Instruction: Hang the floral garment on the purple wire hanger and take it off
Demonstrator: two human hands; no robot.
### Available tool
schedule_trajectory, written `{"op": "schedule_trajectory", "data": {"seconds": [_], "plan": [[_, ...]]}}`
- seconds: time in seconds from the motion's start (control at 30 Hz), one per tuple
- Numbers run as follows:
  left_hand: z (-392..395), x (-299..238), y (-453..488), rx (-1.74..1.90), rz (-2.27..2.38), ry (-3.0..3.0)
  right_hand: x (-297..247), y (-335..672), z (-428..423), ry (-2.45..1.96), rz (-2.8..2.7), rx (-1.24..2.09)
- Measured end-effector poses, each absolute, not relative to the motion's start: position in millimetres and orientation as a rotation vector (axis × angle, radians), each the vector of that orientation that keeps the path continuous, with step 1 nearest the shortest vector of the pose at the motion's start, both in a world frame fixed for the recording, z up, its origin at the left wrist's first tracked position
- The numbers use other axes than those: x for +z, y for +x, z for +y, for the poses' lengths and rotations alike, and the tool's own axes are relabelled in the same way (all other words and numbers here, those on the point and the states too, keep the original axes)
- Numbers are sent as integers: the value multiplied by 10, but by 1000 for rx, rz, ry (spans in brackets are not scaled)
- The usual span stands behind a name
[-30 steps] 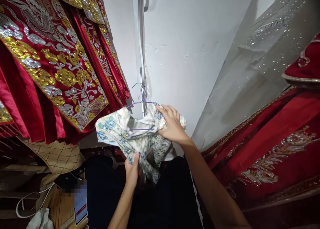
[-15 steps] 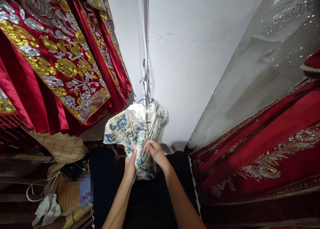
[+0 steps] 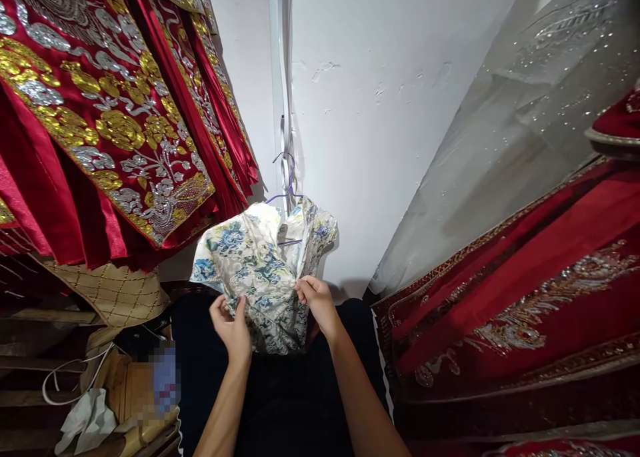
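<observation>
A short-sleeved floral blouse [image 3: 265, 290], white with blue and yellow flowers, hangs on a purple hanger [image 3: 289, 189] in front of me. Its neck opening gapes, showing the hanger's bar inside. My right hand [image 3: 316, 300] pinches the blouse at the lower end of this opening, fingertips closed on the edge; whether a fastener is between them I cannot make out. At the blouse's left side, my left hand [image 3: 234, 327] has its thumb and fingers apart, touching or very near the fabric.
A white strap or rail [image 3: 281, 57] runs down the white wall [image 3: 370, 144] to the hanger. Red embroidered garments [image 3: 125, 130] hang at left, with a red beaded garment [image 3: 525, 297] and a sheer sparkly one [image 3: 500, 137] at right. A crumpled tissue [image 3: 87, 420] and white cable [image 3: 65, 397] lie lower left.
My left hand has moved left and its fingers have spread from their hold on the blouse. The neck opening is wider. My right hand keeps its pinch.
</observation>
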State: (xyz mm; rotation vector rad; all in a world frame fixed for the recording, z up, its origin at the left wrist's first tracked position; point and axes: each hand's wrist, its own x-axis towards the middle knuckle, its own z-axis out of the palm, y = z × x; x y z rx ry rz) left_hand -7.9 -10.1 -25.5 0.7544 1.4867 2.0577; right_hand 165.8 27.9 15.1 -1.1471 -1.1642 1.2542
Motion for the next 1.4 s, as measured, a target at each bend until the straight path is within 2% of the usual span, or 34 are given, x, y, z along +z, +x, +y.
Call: {"op": "schedule_trajectory", "data": {"seconds": [0.1,0.2,0.3,0.43,0.67,0.83,0.9,1.03,1.13,1.27,1.4], "plan": [[-112,-186,-48,2122,1614,1079,213,1683,227,-1167,-1204,1343],[-84,-87,140,1727,1360,1451,282,1667,216,-1140,-1379,1423],[42,11,296,1470,1109,1502,384,1661,272,-1102,-1556,1453],[213,107,335,1469,1061,1521,710,1699,468,-1079,-1535,1390],[123,-70,353,1507,1102,1552,1717,1621,863,-873,-1238,1171],[131,71,270,1345,1159,1695,1860,1574,714,-777,-1225,1066],[199,380,216,1383,1132,1733,1793,1602,597,-798,-1277,1065],[371,1241,141,1690,945,1881,1733,1634,414,-879,-1345,1022],[440,1724,167,1651,972,2190,1754,1605,383,-868,-1389,986],[455,1937,185,1698,1060,2284,1609,1574,501,-964,-1409,887],[621,1811,-242,2184,1165,1724,1227,1569,573,-1097,-1433,923]]}}
